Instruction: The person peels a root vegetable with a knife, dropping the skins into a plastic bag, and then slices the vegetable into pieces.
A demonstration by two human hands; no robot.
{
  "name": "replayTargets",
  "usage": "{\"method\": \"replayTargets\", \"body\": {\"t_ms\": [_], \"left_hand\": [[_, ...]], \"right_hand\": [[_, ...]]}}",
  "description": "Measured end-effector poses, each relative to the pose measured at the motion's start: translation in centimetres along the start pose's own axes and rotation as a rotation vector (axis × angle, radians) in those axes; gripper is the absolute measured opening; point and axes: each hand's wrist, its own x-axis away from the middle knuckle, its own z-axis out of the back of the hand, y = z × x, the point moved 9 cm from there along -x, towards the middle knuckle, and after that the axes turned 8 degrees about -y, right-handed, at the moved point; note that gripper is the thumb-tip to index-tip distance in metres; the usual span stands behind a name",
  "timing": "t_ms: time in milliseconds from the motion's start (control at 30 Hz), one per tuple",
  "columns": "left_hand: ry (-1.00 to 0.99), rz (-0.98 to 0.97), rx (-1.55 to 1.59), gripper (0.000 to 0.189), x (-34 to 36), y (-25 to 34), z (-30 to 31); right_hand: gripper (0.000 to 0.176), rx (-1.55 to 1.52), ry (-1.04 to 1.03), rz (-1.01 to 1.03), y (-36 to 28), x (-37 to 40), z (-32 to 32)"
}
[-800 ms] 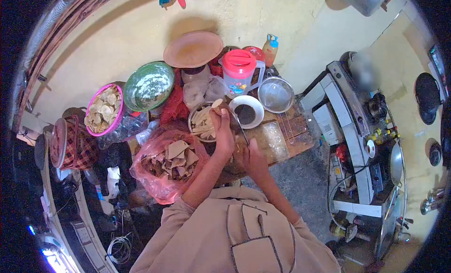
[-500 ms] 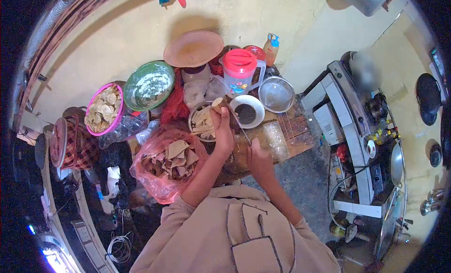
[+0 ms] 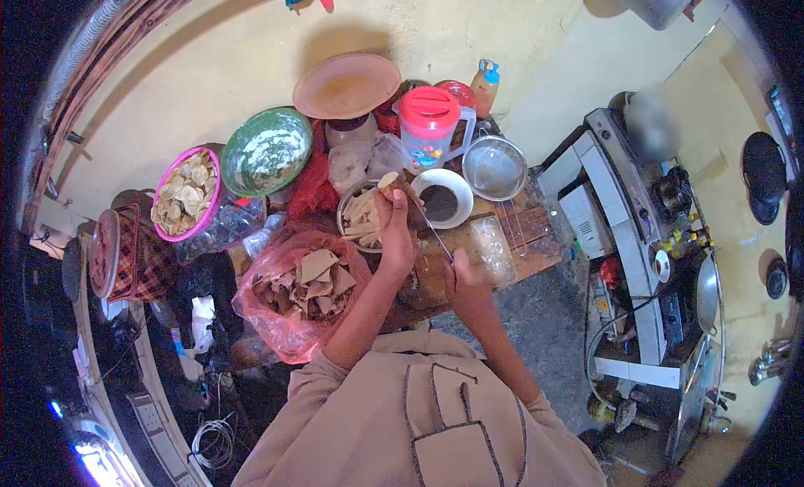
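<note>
My left hand (image 3: 396, 232) is closed around a brown-skinned root (image 3: 389, 181) whose pale cut end points up. Gripped by its handle in my right hand (image 3: 467, 283), a knife (image 3: 433, 228) slants up and left, its blade against the root's right side. Behind my left wrist sits a metal pot (image 3: 342, 227) of pale cut sticks (image 3: 361, 216). Just right of the blade is a white bowl (image 3: 463, 190) with dark contents. A pink plastic bag (image 3: 270, 334) full of brown peel-like pieces (image 3: 314, 282) lies left of my left forearm.
A strainer (image 3: 494, 168), a red-lidded pitcher (image 3: 427, 123) and a bottle (image 3: 485, 87) stand at the back of the wooden table (image 3: 425, 293). Leftward are a green basin (image 3: 267, 152) and a pink basket (image 3: 214, 204) of pale slices. A stove (image 3: 618, 152) stands at right.
My right hand has shifted slightly to the right and down with the knife. My left hand keeps its hold on the root in nearly the same place.
</note>
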Motion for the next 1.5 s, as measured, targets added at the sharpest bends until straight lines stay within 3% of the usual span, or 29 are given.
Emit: {"method": "replayTargets", "body": {"t_ms": [67, 267, 367, 467, 767, 967, 1067, 1167, 1267, 1367, 1500], "left_hand": [[-0.057, -0.006, -0.007, 0.03, 0.1, 0.0, -0.1], [0.122, -0.16, -0.241, 0.031, -0.4, -1.2, 2.8], [0.059, -0.077, -0.156, 0.039, -0.3, -1.4, 2.2], [-0.056, -0.018, -0.019, 0.039, 0.2, -0.5, 0.6], [-0.148, 0.036, 0.035, 0.036, 0.8, -0.9, -0.8], [-0.127, 0.059, -0.085, 0.049, 1.0, -1.3, -0.4], [-0.022, -0.337, -0.507, 0.038, 0.5, -0.4, 0.3], [-0.093, -0.164, -0.281, 0.039, 0.4, -0.6, 0.0], [-0.165, 0.014, -0.055, 0.041, 0.7, -0.6, -0.6], [-0.258, 0.062, -0.029, 0.042, 0.7, -0.7, -1.1], [-0.202, -0.022, -0.115, 0.045, 1.0, -0.3, -0.9]], "right_hand": [[0.014, 0.066, -0.021, -0.063, 0.0, 0.2, 0.0], [0.013, 0.325, 0.137, -0.154, -0.2, 0.6, -0.7], [0.014, 0.281, 0.25, 0.026, -1.0, 0.8, -0.2], [0.015, 0.095, 0.112, 0.004, -0.4, 0.7, -0.2], [0.013, 0.136, 0.133, 0.035, -0.2, 1.0, -0.1], [0.011, 0.174, 0.204, -0.043, -0.5, 1.3, -0.4], [0.011, 0.204, 0.238, -0.146, -0.6, 1.1, -0.7], [0.012, 0.148, 0.158, -0.145, 0.0, 1.0, -1.6], [0.012, 0.066, 0.152, 0.008, -0.4, 0.8, -0.9], [0.012, 0.018, 0.153, 0.086, -1.1, 0.8, -0.1], [0.01, 0.024, 0.215, 0.023, -0.7, 1.2, -0.9]]}}
